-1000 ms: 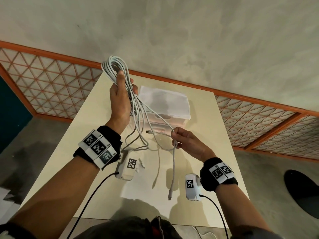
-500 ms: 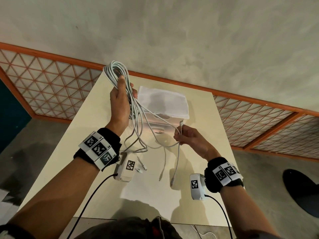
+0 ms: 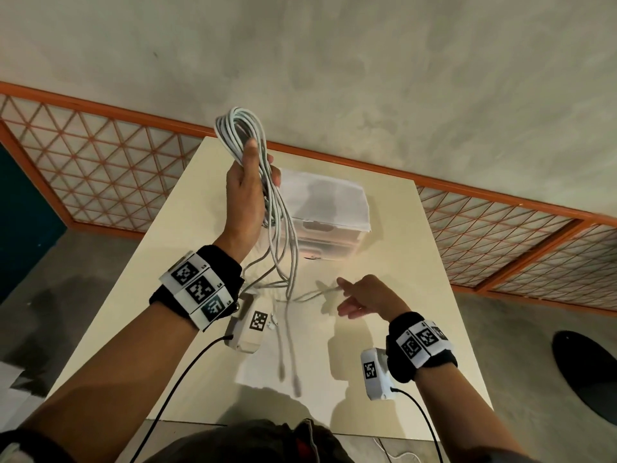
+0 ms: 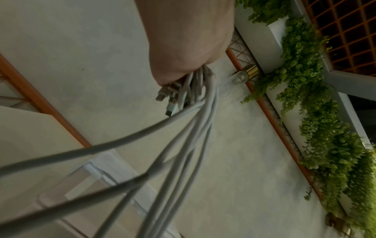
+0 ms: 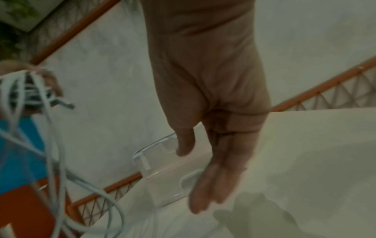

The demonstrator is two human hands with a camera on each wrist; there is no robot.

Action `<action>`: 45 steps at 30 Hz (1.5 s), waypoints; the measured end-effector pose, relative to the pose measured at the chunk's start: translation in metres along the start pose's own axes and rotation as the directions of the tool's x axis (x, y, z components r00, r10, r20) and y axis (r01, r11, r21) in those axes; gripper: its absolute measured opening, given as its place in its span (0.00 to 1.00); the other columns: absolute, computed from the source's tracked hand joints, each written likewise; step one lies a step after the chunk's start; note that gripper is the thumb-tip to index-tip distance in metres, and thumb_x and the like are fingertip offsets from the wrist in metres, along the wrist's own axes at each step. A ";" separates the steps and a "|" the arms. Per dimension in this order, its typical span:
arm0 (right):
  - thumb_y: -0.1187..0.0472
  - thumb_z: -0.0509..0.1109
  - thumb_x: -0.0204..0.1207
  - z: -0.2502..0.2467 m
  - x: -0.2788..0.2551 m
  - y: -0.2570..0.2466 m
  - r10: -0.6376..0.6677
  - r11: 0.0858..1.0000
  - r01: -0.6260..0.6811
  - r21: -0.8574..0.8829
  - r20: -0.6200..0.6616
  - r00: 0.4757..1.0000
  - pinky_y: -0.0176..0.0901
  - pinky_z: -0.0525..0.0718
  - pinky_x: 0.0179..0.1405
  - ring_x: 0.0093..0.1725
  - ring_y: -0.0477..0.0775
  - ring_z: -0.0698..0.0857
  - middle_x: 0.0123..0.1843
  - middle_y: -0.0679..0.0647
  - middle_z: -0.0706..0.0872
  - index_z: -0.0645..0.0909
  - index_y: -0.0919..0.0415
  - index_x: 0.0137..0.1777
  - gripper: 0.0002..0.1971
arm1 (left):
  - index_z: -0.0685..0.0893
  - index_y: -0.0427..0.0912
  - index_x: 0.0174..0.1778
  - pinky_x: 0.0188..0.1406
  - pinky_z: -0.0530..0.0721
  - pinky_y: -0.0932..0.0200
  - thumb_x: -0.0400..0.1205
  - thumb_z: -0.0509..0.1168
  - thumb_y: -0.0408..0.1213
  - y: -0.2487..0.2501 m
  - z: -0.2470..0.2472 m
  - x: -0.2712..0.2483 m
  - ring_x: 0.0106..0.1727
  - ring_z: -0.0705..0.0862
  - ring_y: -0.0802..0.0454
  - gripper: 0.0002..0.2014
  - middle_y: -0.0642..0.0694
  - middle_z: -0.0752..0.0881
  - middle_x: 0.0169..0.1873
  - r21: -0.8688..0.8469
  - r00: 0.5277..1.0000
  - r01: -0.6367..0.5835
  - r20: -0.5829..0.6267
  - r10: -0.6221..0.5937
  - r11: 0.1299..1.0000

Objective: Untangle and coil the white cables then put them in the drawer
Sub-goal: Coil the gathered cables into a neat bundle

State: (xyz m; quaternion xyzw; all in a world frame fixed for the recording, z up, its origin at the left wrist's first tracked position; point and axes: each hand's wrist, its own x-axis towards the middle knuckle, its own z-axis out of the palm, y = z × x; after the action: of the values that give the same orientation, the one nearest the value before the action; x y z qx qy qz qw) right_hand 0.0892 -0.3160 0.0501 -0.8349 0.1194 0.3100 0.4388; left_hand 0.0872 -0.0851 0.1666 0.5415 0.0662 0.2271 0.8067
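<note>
Cables (image 3: 253, 152) are gripped as a looped white bundle in the left hand (image 3: 245, 195), which is raised above the far part of the worktop (image 3: 417, 295); its fingers are curled round the loops, and in the left wrist view several plug ends are seen bunched at the bottom of the fist. From that fist the loose strands hang straight down, so their long axis is nearly vertical, and two tails with plugs (image 3: 289, 372) dangle low over the near part of the worktop, between the two forearms. The right hand (image 3: 364, 297) is held lower and to the right of the hanging strands, fingers (image 5: 205, 190) straight and together, holding nothing; one slack strand is seen bowing out towards its fingertips, though whether it is touched cannot be told through the blur. The dangling tails therefore lie to the left of and below the right hand, which is the nearer and the free one, so a sideways and downward reach is judged to be what gathering them calls for. The clear drawer box (image 3: 329, 222) stands behind the strands, on the far side of the worktop, its front apparently shut.
</note>
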 end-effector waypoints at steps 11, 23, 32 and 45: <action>0.52 0.75 0.71 0.030 -0.051 -0.098 -0.676 0.737 0.653 0.176 0.151 0.721 0.51 0.80 0.68 0.62 0.52 0.86 0.58 0.52 0.88 0.75 0.61 0.66 0.26 | 0.74 0.42 0.41 0.19 0.74 0.65 0.88 0.50 0.48 -0.005 0.011 -0.008 0.20 0.74 0.57 0.17 0.51 0.78 0.25 0.126 0.988 -0.024 0.156 0.005 0.992; 0.58 0.61 0.84 0.043 -0.055 -0.108 -0.842 0.520 0.783 -0.341 -0.053 0.536 0.41 0.70 0.26 0.23 0.47 0.75 0.26 0.48 0.75 0.70 0.62 0.52 0.07 | 0.73 0.44 0.41 0.19 0.75 0.60 0.89 0.50 0.45 -0.022 -0.010 0.002 0.20 0.75 0.55 0.14 0.49 0.78 0.27 0.073 0.995 -0.055 0.085 0.049 0.996; 0.48 0.53 0.84 0.067 -0.063 -0.099 -0.937 0.254 0.758 -0.601 0.042 0.347 0.59 0.83 0.34 0.44 0.72 0.85 0.55 0.64 0.85 0.67 0.62 0.74 0.24 | 0.74 0.45 0.32 0.22 0.74 0.62 0.88 0.53 0.48 -0.026 -0.003 0.009 0.20 0.75 0.56 0.19 0.52 0.77 0.18 -0.096 0.990 0.139 -0.017 -0.142 0.986; 0.59 0.59 0.85 0.056 -0.049 -0.066 -0.809 0.550 0.815 -0.184 0.125 0.574 0.40 0.79 0.37 0.31 0.46 0.79 0.36 0.52 0.79 0.64 0.60 0.75 0.20 | 0.72 0.46 0.32 0.22 0.70 0.64 0.87 0.53 0.51 -0.016 -0.014 0.026 0.16 0.66 0.58 0.19 0.54 0.68 0.16 -0.388 0.938 0.335 0.047 -0.345 0.859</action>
State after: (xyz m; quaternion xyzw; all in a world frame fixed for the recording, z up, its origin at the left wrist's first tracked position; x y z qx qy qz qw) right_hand 0.0594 -0.2356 0.1008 -0.8349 -0.3198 0.0943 0.4379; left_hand 0.1102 -0.0671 0.1506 0.3471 0.1238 0.0965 0.9246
